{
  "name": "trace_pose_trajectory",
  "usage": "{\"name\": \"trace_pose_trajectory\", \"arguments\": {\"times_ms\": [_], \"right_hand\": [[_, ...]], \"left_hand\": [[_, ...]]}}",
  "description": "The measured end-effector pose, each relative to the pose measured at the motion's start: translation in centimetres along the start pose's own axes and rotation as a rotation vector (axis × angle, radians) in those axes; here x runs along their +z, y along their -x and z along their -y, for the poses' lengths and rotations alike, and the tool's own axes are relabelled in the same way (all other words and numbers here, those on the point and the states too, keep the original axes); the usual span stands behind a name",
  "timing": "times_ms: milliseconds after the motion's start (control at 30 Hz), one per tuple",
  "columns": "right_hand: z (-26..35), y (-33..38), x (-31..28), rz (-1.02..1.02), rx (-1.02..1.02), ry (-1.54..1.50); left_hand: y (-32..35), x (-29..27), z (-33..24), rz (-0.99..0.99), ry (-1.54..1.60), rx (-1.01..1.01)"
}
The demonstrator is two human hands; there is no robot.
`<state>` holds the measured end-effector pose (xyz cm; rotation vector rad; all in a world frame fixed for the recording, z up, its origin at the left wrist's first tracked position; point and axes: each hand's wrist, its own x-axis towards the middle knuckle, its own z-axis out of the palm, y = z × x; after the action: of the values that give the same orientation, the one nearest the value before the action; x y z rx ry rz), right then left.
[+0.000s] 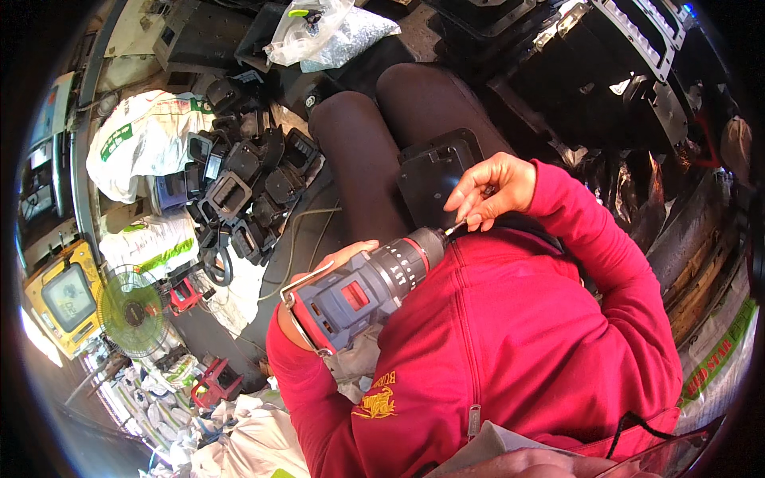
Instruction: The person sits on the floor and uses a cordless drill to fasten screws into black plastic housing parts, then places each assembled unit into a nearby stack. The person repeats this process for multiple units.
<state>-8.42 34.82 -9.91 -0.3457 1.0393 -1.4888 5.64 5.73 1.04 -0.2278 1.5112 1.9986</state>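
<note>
A grey and red cordless drill [358, 287] lies across the front of my body, its chuck pointing up and to the right. My left hand [344, 254] is closed around it from behind, mostly hidden by the drill's body. At the chuck, my right hand [496, 191] pinches near the tip of the bit [453, 230]. Whatever small piece may sit between those fingertips is too small to make out. A black flat-faced part [434, 177] rests on my lap, just beyond my right fingers.
To the left lies a pile of black plastic housings [231, 193], with a white sack [147, 139] beside it. A clear bag of small metal pieces [351, 38] is beyond my knees. Also at left are a green fan [132, 311] and red stools [217, 384]. Black panels [598, 88] stand at right.
</note>
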Motion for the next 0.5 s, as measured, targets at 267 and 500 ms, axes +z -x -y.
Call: {"name": "trace_pose_trajectory", "arguments": {"times_ms": [267,500], "right_hand": [[-1.2,2.8,-1.5,-0.678,0.099,0.183],[-5.8,1.6,-1.3,-0.503,0.186,0.247]], "left_hand": [[1.3,0.6,0.2,-0.158,-0.545,0.184],[2.6,1.1,2.1,-0.202,-0.488,-0.201]]}}
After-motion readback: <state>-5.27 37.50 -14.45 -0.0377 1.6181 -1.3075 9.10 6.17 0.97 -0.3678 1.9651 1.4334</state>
